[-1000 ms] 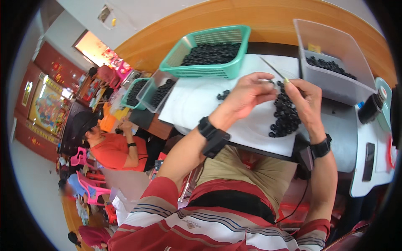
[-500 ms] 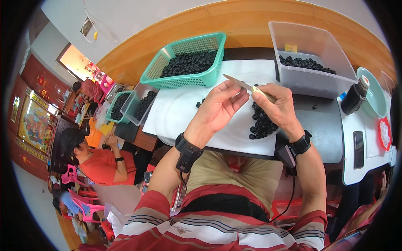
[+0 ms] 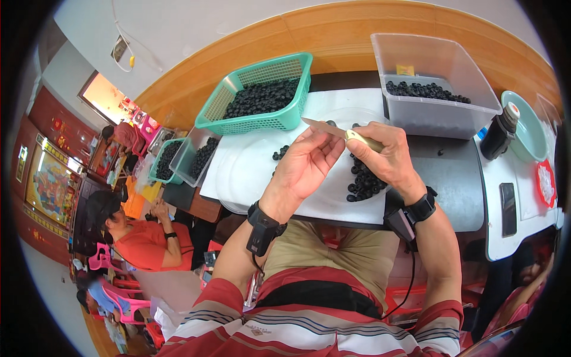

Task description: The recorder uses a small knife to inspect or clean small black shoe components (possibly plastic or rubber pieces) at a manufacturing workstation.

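My right hand [image 3: 383, 152] grips a small knife [image 3: 324, 127] by its pale yellow handle, the blade pointing left over my left fingers. My left hand [image 3: 304, 165] is palm up with its fingers curled in just below the blade; whatever is between them is too hidden to make out. Under both hands lies a clear round plate [image 3: 333, 189] on a white sheet [image 3: 238, 157]. Dark round berries [image 3: 364, 178], like blueberries, are heaped on its right side, and a smaller group [image 3: 280, 153] lies left of my left hand.
A green basket [image 3: 253, 122] and a clear plastic bin [image 3: 443, 119], both with dark berries, stand at the back. A black bottle [image 3: 499, 134], a teal basin [image 3: 529, 128] and a phone [image 3: 508, 208] are at right. A person in orange [image 3: 148, 244] sits at left.
The view has shifted slightly. The knife has turned so its blade lies flatter across my left fingers, which have curled in more. My right hand still holds the knife.
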`<state>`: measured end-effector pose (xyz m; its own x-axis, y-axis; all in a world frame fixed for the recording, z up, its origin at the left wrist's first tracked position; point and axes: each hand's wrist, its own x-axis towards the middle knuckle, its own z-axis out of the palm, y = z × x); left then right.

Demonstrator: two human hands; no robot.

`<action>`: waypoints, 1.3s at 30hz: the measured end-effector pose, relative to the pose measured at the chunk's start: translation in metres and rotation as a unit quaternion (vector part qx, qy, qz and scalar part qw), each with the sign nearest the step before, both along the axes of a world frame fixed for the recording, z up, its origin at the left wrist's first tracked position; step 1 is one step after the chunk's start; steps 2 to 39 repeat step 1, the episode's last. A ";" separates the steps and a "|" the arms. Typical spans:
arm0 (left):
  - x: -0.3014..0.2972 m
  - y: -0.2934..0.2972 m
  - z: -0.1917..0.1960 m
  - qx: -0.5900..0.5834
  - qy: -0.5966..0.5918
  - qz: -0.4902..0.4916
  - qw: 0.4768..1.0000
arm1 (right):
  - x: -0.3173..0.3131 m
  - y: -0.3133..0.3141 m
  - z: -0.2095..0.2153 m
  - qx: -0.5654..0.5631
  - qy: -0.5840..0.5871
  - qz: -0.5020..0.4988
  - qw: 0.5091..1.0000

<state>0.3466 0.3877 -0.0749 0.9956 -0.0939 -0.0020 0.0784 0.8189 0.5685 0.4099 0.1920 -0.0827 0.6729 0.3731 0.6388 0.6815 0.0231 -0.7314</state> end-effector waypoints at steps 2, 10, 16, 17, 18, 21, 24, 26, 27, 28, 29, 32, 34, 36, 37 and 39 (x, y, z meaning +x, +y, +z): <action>0.000 -0.001 -0.001 -0.009 -0.002 -0.004 1.000 | 0.000 -0.001 -0.001 -0.001 -0.004 0.000 1.000; 0.000 -0.001 -0.001 -0.009 -0.002 -0.004 1.000 | 0.000 -0.001 -0.001 -0.001 -0.004 0.000 1.000; 0.000 -0.001 -0.001 -0.009 -0.002 -0.004 1.000 | 0.000 -0.001 -0.001 -0.001 -0.004 0.000 1.000; 0.000 -0.001 -0.001 -0.009 -0.002 -0.004 1.000 | 0.000 -0.001 -0.001 -0.001 -0.004 0.000 1.000; 0.000 -0.001 -0.001 -0.009 -0.002 -0.004 1.000 | 0.000 -0.001 -0.001 -0.001 -0.004 0.000 1.000; 0.000 -0.001 -0.001 -0.009 -0.002 -0.004 1.000 | 0.000 -0.001 -0.001 -0.001 -0.004 0.000 1.000; 0.000 -0.001 -0.001 -0.009 -0.002 -0.004 1.000 | 0.000 -0.001 -0.001 -0.001 -0.004 0.000 1.000; 0.000 -0.001 -0.001 -0.009 -0.002 -0.004 1.000 | 0.000 -0.001 -0.001 -0.001 -0.004 0.000 1.000; 0.000 -0.001 -0.001 -0.009 -0.002 -0.004 1.000 | 0.000 -0.001 -0.001 -0.001 -0.004 0.000 1.000; 0.000 -0.001 -0.001 -0.009 -0.002 -0.004 1.000 | 0.000 -0.001 -0.001 -0.001 -0.004 0.000 1.000; 0.000 -0.001 -0.001 -0.009 -0.002 -0.004 1.000 | 0.000 -0.001 -0.001 -0.001 -0.004 0.000 1.000; 0.000 -0.001 -0.001 -0.009 -0.002 -0.004 1.000 | 0.000 -0.001 -0.001 -0.001 -0.004 0.000 1.000; 0.000 -0.001 -0.001 -0.009 -0.002 -0.004 1.000 | 0.000 -0.001 -0.001 -0.001 -0.004 0.000 1.000; 0.000 -0.001 -0.001 -0.009 -0.002 -0.004 1.000 | 0.000 -0.001 -0.001 -0.001 -0.004 0.000 1.000; 0.000 -0.001 -0.001 -0.009 -0.002 -0.004 1.000 | 0.000 -0.001 -0.001 -0.001 -0.004 0.000 1.000; 0.000 -0.001 -0.001 -0.009 -0.002 -0.004 1.000 | 0.000 -0.001 -0.001 -0.001 -0.004 0.000 1.000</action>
